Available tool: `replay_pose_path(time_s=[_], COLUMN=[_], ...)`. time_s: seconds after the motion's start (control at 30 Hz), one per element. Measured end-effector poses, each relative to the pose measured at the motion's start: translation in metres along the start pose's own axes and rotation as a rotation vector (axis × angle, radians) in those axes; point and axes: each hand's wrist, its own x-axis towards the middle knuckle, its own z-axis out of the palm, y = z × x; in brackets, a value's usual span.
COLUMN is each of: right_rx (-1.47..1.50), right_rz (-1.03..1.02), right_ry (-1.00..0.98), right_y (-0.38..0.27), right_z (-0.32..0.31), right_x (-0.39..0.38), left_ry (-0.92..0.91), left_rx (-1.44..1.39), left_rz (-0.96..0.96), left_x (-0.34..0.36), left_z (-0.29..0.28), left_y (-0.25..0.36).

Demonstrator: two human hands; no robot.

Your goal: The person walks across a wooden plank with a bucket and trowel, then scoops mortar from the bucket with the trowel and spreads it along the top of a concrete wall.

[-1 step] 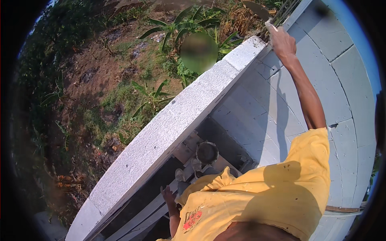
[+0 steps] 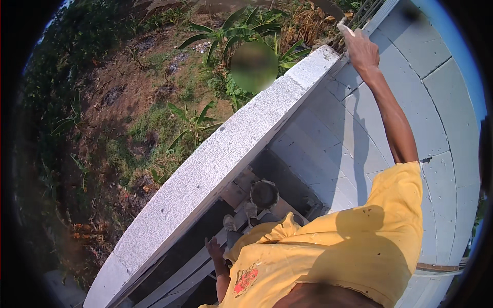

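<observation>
My right arm stretches up to the far right corner of the block walls. There my right hand point(image 2: 362, 50) is closed on a trowel point(image 2: 328, 7), whose dark blade juts out to the left, partly cut off by the upper edge. Just left of that hand is the far end of a low wall of white blocks point(image 2: 205, 159) with a rough, speckled top. My left hand point(image 2: 214, 249) hangs low by my side, inside the wall, its fingers apart and holding nothing. A round bucket point(image 2: 278, 195) with grey contents stands below, by my feet.
A taller wall of pale grey blocks point(image 2: 400, 108) rises on the right. Thin metal rods point(image 2: 367, 14) stand at the corner. Planks point(image 2: 192, 267) lie below me, beside a dark gap. Outside the white wall, the ground drops to soil and banana plants point(image 2: 233, 33).
My right hand and the trowel have shifted very slightly, with the blade a little higher at the upper edge. My left hand and the bucket stay where they were.
</observation>
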Motion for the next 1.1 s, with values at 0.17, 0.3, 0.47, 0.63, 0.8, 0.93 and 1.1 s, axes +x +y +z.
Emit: replay_pose_path(time_s=[0.17, 0.3, 0.47, 0.63, 0.8, 0.93, 1.1], right_rx=[-0.276, -0.292, -0.528, -0.288, -0.411, -0.412, -0.587], right_rz=[-0.295, -0.316, -0.487, -0.282, -0.392, -0.352, -0.41], right_ry=[0.052, 0.079, -0.131, 0.159, -0.129, -0.132, 0.052], right_y=[0.026, -0.012, 0.027, -0.016, -0.006, 0.004, -0.012], right_z=[0.028, 0.004, 0.034, -0.004, 0.011, -0.005, -0.003], right_x=[0.042, 0.048, 0.092, 0.054, 0.081, 0.085, 0.116], left_ry=[0.064, 0.042, 0.093, 0.172, 0.069, 0.054, 0.116], left_rx=[-0.267, -0.009, -0.253, -0.265, 0.029, -0.302, -0.298], left_rz=[-0.306, 0.093, -0.254, -0.324, 0.115, -0.337, -0.371], left_x=[-0.003, 0.018, 0.01, -0.007, -0.013, -0.01, -0.022], left_z=[0.006, 0.01, 0.01, -0.005, -0.026, -0.02, -0.013], left_y=[0.016, -0.062, -0.059, -0.051, -0.074, -0.005, 0.009])
